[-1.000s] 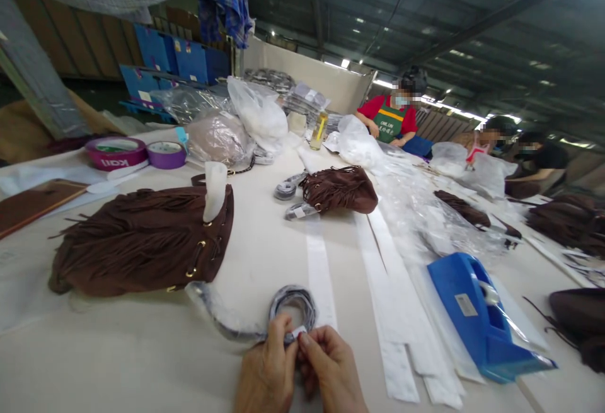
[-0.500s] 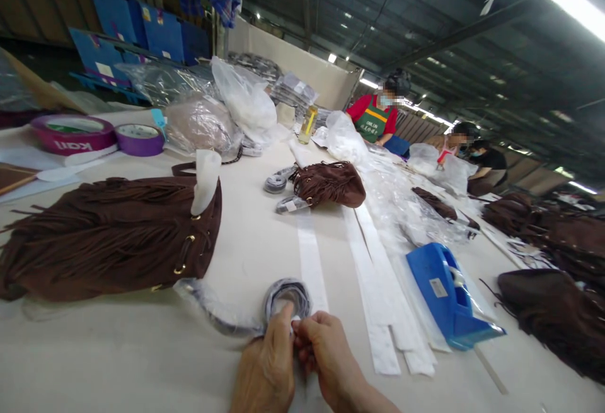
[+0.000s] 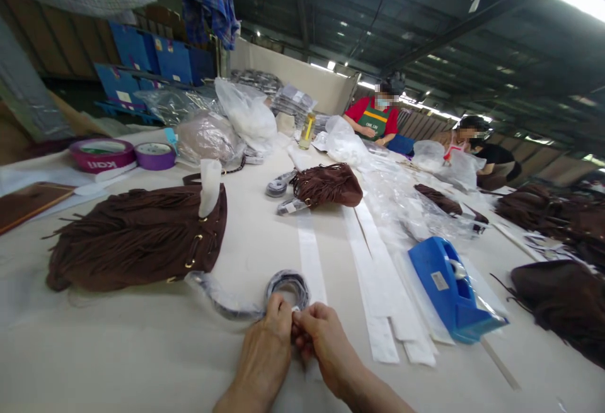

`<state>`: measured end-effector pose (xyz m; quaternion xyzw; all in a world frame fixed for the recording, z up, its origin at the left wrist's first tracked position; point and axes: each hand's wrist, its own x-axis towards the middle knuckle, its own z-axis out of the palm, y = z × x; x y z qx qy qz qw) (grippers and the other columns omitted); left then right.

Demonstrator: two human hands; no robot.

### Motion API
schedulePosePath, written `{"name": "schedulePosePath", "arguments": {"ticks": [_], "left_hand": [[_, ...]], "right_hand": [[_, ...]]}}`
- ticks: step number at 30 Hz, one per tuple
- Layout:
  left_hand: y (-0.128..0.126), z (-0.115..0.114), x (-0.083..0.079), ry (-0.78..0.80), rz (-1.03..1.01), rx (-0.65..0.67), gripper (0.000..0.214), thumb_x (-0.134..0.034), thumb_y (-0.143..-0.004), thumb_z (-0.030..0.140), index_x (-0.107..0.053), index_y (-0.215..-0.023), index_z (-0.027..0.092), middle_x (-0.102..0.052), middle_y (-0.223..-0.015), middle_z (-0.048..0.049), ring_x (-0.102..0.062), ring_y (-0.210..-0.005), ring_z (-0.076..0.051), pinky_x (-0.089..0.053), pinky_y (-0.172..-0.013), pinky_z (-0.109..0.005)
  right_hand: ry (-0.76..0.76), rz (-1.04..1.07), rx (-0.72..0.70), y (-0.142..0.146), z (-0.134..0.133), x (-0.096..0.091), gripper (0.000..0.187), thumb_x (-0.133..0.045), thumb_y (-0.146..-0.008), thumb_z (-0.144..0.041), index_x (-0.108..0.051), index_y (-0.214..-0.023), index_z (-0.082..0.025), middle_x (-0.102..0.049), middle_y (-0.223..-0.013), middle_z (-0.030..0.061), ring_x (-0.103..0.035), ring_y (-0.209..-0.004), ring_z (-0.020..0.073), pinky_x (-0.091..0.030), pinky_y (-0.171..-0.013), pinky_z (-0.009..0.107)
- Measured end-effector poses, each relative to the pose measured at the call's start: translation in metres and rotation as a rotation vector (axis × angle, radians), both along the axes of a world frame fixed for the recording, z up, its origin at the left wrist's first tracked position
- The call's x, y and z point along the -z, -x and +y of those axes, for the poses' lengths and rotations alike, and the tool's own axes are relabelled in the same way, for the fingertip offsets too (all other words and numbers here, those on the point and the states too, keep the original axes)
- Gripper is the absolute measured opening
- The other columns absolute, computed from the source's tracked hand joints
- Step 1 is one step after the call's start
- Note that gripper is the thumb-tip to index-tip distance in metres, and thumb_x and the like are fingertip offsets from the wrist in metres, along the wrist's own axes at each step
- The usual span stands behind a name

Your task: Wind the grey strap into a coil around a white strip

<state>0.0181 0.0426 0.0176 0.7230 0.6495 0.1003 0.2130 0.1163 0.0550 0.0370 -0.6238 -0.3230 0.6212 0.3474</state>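
My left hand (image 3: 265, 353) and my right hand (image 3: 321, 340) meet at the near edge of the table, fingers pinched together on a plastic-wrapped strap (image 3: 222, 299). The strap runs from a coiled loop (image 3: 287, 287) right above my fingertips to a brown fringed bag (image 3: 137, 236) lying to the left. A rolled white paper (image 3: 209, 187) sticks up from that bag's top.
A blue tape dispenser (image 3: 451, 290) sits to the right. White paper strips (image 3: 373, 274) lie in the middle, and a second fringed bag (image 3: 328, 186) beyond them. Purple tape rolls (image 3: 123, 154) are far left. Plastic bags and more brown bags lie around; several people work at the far end.
My hands have stayed pinched on the strap's coiled end. Only the camera's view has shifted slightly.
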Motion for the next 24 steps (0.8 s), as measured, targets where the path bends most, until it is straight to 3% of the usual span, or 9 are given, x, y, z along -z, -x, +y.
{"name": "schedulePosePath", "arguments": {"ticks": [5,8,12,14,17,19,24], "left_hand": [[-0.004,0.003,-0.008,-0.004,0.160,-0.042,0.023,-0.030,-0.087,0.006,-0.051,-0.090,0.014,-0.054,-0.100,-0.0100,-0.063,-0.074,-0.018,-0.045,-0.055,-0.024],[-0.002,0.002,-0.012,-0.017,0.140,-0.074,0.021,-0.030,-0.088,0.009,-0.051,-0.089,0.015,-0.056,-0.094,-0.0088,-0.063,-0.077,-0.019,-0.046,-0.061,-0.026],[0.010,-0.003,-0.020,-0.079,-0.135,-0.008,0.019,-0.034,-0.084,0.011,-0.051,-0.079,0.019,-0.059,-0.083,-0.0045,-0.061,-0.080,-0.017,-0.046,-0.068,-0.025],[0.014,-0.007,-0.026,-0.070,-0.289,-0.014,0.017,-0.036,-0.081,0.015,-0.051,-0.076,0.020,-0.059,-0.075,-0.0023,-0.061,-0.071,-0.016,-0.046,-0.060,-0.023],[0.016,-0.011,-0.041,0.065,-0.505,-0.121,0.011,-0.039,-0.078,0.020,-0.050,-0.079,0.019,-0.054,-0.059,0.0031,-0.054,-0.044,-0.012,-0.038,-0.041,-0.020],[0.017,-0.011,-0.053,0.151,-0.599,-0.158,0.009,-0.045,-0.073,0.022,-0.049,-0.080,0.018,-0.049,-0.051,0.0064,-0.047,-0.036,-0.010,-0.034,-0.036,-0.019],[0.030,-0.008,-0.065,0.221,-0.574,-0.123,0.014,-0.059,-0.063,0.024,-0.054,-0.071,0.015,-0.054,-0.059,0.0040,-0.051,-0.055,-0.011,-0.040,-0.048,-0.018]], "right_hand": [[-0.052,0.064,-0.016,-0.007,0.002,0.001,0.017,-0.057,-0.056,-0.024,-0.044,-0.062,-0.017,-0.053,-0.049,-0.0039,-0.045,-0.043,0.0066,-0.028,-0.037,0.016],[-0.113,0.087,-0.028,-0.009,0.002,0.000,0.018,-0.058,-0.057,-0.028,-0.044,-0.063,-0.018,-0.052,-0.049,-0.0044,-0.044,-0.041,0.0068,-0.029,-0.037,0.017],[-0.227,0.053,-0.158,-0.014,0.002,-0.003,0.020,-0.058,-0.061,-0.031,-0.042,-0.063,-0.020,-0.054,-0.051,-0.0040,-0.043,-0.040,0.0073,-0.026,-0.036,0.018],[-0.279,0.033,-0.241,-0.019,0.001,-0.003,0.019,-0.058,-0.064,-0.032,-0.043,-0.064,-0.020,-0.056,-0.055,-0.0030,-0.044,-0.043,0.0079,-0.028,-0.038,0.018],[-0.393,-0.072,-0.315,-0.025,0.000,0.001,0.025,-0.060,-0.070,-0.039,-0.045,-0.064,-0.019,-0.053,-0.055,-0.0025,-0.046,-0.051,0.0101,-0.031,-0.045,0.020],[-0.437,-0.087,-0.331,-0.025,0.000,0.005,0.034,-0.060,-0.071,-0.049,-0.047,-0.066,-0.019,-0.050,-0.055,-0.0028,-0.046,-0.053,0.0111,-0.031,-0.047,0.021],[-0.386,0.404,-0.324,-0.003,-0.004,0.015,0.054,-0.064,-0.059,-0.067,-0.048,-0.073,-0.018,-0.047,-0.055,-0.0049,-0.041,-0.046,0.0080,-0.027,-0.043,0.019]]}}
